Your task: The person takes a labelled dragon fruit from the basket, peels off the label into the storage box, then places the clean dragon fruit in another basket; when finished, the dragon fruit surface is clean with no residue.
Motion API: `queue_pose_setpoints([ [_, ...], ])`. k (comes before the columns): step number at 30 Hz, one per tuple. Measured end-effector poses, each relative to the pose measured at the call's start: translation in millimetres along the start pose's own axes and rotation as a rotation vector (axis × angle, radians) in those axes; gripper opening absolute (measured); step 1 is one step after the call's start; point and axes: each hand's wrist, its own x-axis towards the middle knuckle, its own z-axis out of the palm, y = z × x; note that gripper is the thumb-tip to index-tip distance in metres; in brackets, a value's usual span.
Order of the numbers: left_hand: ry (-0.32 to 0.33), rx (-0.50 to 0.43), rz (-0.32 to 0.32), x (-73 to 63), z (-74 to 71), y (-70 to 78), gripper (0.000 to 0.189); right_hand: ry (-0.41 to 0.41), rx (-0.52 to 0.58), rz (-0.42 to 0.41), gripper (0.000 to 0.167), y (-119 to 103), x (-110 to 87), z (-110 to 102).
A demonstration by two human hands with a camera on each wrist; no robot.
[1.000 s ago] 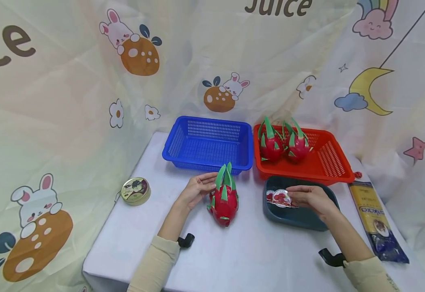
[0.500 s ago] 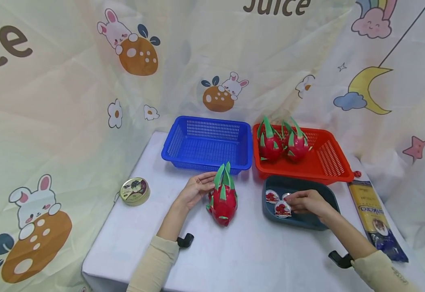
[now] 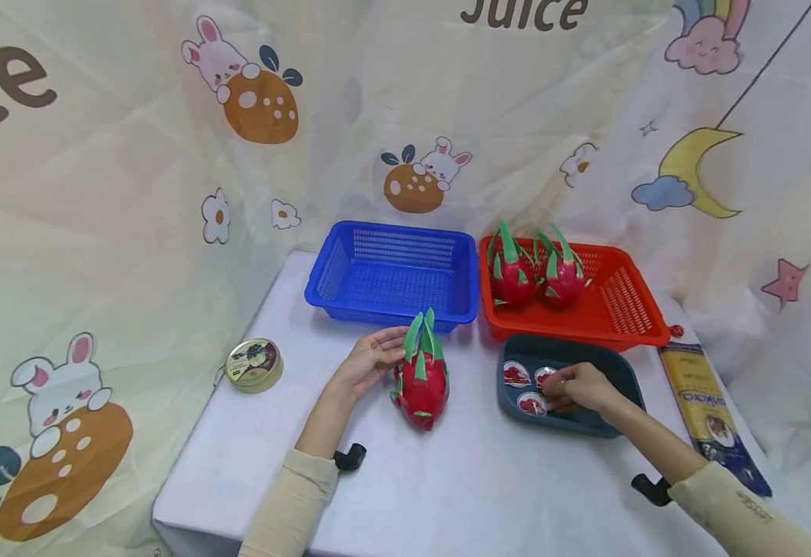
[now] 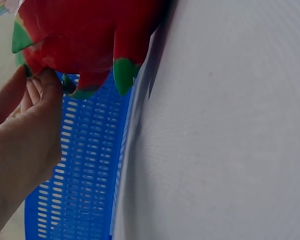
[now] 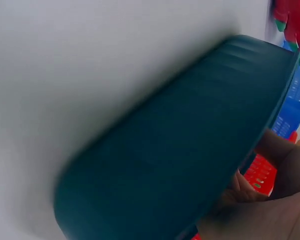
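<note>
In the head view my left hand (image 3: 367, 362) holds a red dragon fruit (image 3: 422, 391) with green leaf tips, low over the white table. The left wrist view shows the thumb and fingertips pinching the edge of the fruit (image 4: 85, 37). My right hand (image 3: 583, 388) reaches into a dark teal tray (image 3: 617, 371), fingers bent. Near its fingertips are a round red-and-white sticker (image 3: 543, 376) and a second sticker (image 3: 532, 403); a third sticker (image 3: 516, 374) lies farther left. In the right wrist view the tray wall (image 5: 174, 140) hides the fingertips, so I cannot tell whether they pinch a sticker.
Behind the fruit stands a blue basket (image 3: 391, 290). A red basket (image 3: 621, 302) beside it holds two dragon fruits (image 3: 513, 275). A round tin (image 3: 254, 365) sits at the left edge, and a yellow-and-blue packet (image 3: 708, 410) lies along the right edge.
The right hand has shifted and lowered in the tray; the front sticker, earlier by the fingers, now lies lower on the tray's floor. The left hand and dragon fruit have stayed nearly still.
</note>
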Motion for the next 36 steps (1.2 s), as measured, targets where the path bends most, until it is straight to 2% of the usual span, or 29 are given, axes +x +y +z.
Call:
queue_pose_setpoints([
  [7,-0.002,0.021,0.001,0.6,-1.9,-0.6,0.051,-0.033,-0.064,-0.015,0.022,-6,-2.5,-1],
  [12,0.005,0.004,-0.011,0.1,-2.4,-1.4,0.05,-0.054,-0.098,-0.021,0.023,-3,-1.9,-2],
  [17,0.003,0.002,-0.011,-0.7,-1.3,-1.0,0.05,-0.034,-0.128,-0.017,0.026,4,-0.7,-3],
  [21,0.002,-0.003,-0.008,-1.0,-1.6,0.8,0.049,-0.055,-0.063,0.007,0.031,3,-0.7,-4],
  [25,0.007,-0.009,-0.004,-1.6,-3.3,2.6,0.049,-0.113,-0.022,0.0,0.038,-9,-3.5,-5],
  [30,-0.016,0.012,-0.011,-2.3,-3.8,3.2,0.05,-0.176,-0.105,-0.027,0.047,-27,-12.0,-1],
  [36,-0.024,0.014,-0.012,-1.8,-6.1,1.9,0.051,-0.166,-0.175,-0.024,0.063,-33,-12.7,4],
])
